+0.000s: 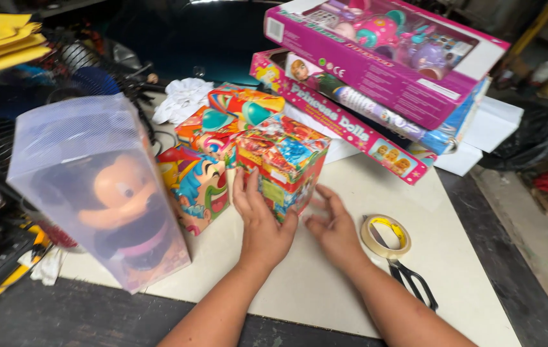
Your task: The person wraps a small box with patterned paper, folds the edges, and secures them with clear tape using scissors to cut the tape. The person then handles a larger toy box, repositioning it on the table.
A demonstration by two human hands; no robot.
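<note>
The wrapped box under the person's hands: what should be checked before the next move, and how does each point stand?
1. Left hand flat on the wrapped box: ok.
2. Right hand touching the box: cannot tell, fingers blurred.
3. Tape roll close by the right hand: ok.
4. Scissors nearby on the table: ok.
5. Paper fully closed on the hidden sides: cannot tell.
</note>
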